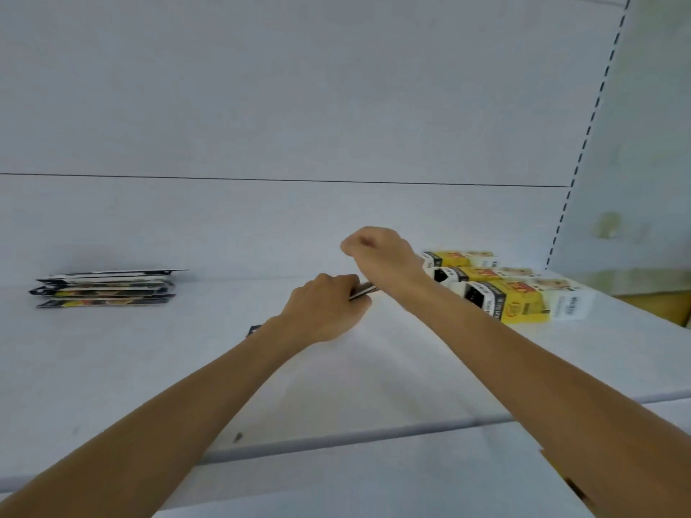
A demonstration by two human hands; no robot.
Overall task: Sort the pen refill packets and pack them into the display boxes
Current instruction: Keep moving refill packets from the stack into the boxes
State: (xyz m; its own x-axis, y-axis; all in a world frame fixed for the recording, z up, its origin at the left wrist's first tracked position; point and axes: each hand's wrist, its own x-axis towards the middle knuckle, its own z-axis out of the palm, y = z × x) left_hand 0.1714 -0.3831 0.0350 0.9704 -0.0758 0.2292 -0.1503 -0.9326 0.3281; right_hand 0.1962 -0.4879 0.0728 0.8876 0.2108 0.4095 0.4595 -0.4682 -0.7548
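Observation:
My left hand (329, 312) rests on the white shelf (187, 368) at the middle, shut on a thin bundle of pen refill packets (364, 290) whose edges stick out past my fingers. A dark packet corner (254, 330) peeks out from under my left wrist. My right hand (377, 252) hovers just above and behind the left, curled into a fist; its fingers are turned away from me. A stack of dark packets (106, 289) lies at the left of the shelf. Three yellow, black and white display boxes (508, 300) stand in a row at the right.
The white back wall (299, 106) rises behind the shelf. A slotted upright (583, 143) runs down at the right, next to a pale side panel. The shelf's front edge (336, 443) crosses below my forearms. A yellow object's corner (564, 476) shows at bottom right.

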